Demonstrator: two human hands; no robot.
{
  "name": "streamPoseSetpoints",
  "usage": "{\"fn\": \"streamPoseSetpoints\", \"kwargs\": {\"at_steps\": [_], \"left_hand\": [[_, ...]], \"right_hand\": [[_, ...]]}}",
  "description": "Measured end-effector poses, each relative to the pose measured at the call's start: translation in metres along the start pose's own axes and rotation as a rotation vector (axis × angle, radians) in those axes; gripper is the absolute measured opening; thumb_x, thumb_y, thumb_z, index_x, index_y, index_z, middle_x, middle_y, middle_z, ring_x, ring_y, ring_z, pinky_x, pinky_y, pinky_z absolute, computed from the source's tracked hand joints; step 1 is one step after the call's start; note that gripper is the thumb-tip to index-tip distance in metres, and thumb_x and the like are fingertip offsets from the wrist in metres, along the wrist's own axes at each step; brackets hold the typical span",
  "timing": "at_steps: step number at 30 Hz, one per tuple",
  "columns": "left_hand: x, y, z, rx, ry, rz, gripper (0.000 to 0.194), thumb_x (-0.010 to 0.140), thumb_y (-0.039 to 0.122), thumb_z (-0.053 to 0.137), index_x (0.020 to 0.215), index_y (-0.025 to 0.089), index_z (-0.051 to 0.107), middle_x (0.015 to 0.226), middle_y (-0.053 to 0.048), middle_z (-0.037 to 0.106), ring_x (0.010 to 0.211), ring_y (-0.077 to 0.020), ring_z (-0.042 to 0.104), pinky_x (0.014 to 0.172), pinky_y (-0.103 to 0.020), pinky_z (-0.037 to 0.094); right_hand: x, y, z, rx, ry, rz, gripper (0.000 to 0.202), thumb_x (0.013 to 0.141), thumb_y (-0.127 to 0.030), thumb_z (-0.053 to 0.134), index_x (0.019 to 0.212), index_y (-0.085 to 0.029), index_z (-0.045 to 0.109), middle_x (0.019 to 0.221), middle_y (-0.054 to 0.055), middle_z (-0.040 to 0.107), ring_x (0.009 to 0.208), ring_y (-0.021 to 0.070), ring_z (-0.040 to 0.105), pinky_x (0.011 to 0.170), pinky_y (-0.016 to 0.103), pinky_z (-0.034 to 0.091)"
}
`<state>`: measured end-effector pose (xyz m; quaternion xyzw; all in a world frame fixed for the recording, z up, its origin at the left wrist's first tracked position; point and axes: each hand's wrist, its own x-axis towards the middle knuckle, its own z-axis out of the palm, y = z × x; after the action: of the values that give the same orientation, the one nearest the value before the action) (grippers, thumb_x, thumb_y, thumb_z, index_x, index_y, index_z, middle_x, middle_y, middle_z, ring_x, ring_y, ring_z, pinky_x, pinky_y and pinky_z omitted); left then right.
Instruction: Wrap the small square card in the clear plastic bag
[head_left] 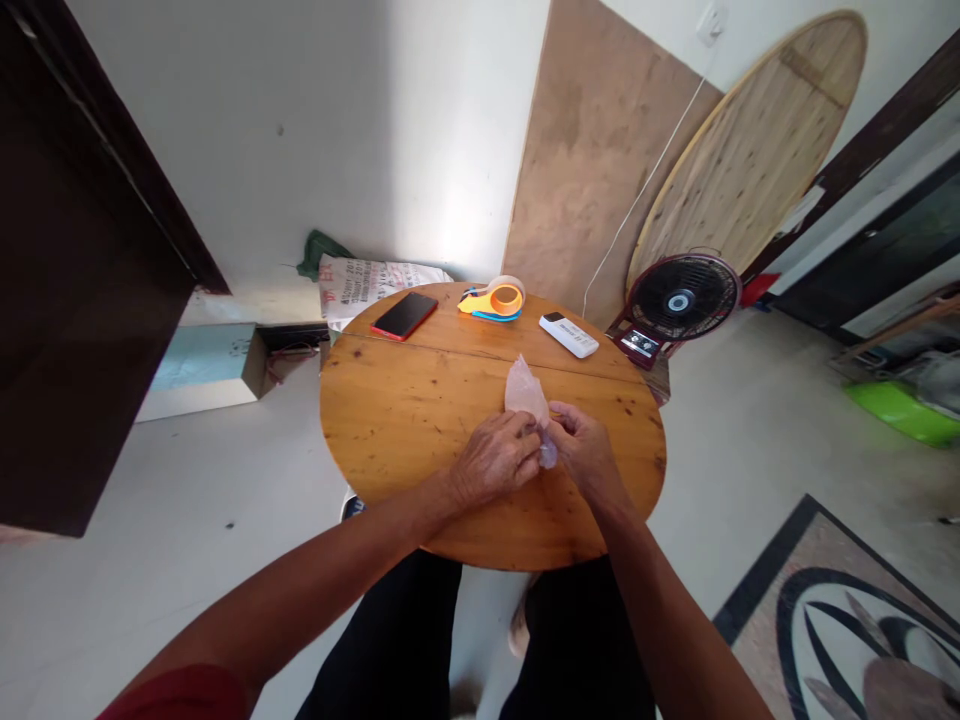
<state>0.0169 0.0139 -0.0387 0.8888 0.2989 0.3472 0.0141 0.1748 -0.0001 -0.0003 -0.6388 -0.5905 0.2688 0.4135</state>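
A crumpled, thin whitish wrapping sheet (526, 388), partly see-through, is held over the middle of the round wooden table (390, 430). My left hand (499, 455) has its fingers curled and closed on the sheet from the left. From the right, my right hand (585, 445) pinches the same sheet, its fingertips meeting those of my left hand. One end of the sheet points away from me; a bunched bit shows below the fingers. Whether anything lies inside it is hidden.
Along the table's far side lie a phone with a red edge (405, 316), a yellow tape dispenser (491, 299) and a white box-shaped device (568, 335). A dark red fan (679, 300) stands beyond the right edge. A printed sack (375, 282) is behind the table.
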Motion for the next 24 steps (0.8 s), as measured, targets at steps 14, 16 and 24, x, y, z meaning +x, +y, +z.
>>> {"fn": "streamPoseSetpoints", "kwargs": {"at_steps": [14, 16, 24], "left_hand": [[-0.001, -0.003, -0.008, -0.206, 0.005, -0.083, 0.027, 0.09, 0.024, 0.043, 0.087, 0.019, 0.069, 0.087, -0.005, 0.052, 0.079, -0.014, 0.051, 0.074, -0.026, 0.043], [0.0, -0.002, -0.007, -0.241, 0.0, -0.109, 0.025, 0.089, 0.024, 0.044, 0.087, 0.018, 0.069, 0.086, -0.005, 0.053, 0.078, -0.0137, 0.052, 0.072, -0.026, 0.044], [0.005, 0.0, -0.003, -0.555, 0.111, -0.379, 0.005, 0.075, 0.017, 0.053, 0.078, 0.016, 0.057, 0.073, 0.001, 0.054, 0.067, -0.0116, 0.051, 0.064, -0.023, 0.042]], "right_hand": [[-0.008, -0.005, -0.019, 0.163, -0.287, 0.072, 0.048, 0.07, -0.031, 0.062, 0.115, -0.016, 0.057, 0.113, 0.012, 0.067, 0.094, 0.0225, 0.065, 0.075, 0.033, 0.054], [-0.004, -0.007, -0.021, 0.125, -0.317, 0.053, 0.046, 0.07, -0.028, 0.062, 0.114, -0.016, 0.057, 0.109, 0.011, 0.068, 0.093, 0.0219, 0.065, 0.075, 0.033, 0.054], [-0.01, -0.003, -0.003, -0.383, -0.172, -0.259, 0.053, 0.075, -0.018, 0.052, 0.128, -0.015, 0.051, 0.104, 0.011, 0.069, 0.08, 0.0203, 0.064, 0.078, 0.038, 0.051]]}}
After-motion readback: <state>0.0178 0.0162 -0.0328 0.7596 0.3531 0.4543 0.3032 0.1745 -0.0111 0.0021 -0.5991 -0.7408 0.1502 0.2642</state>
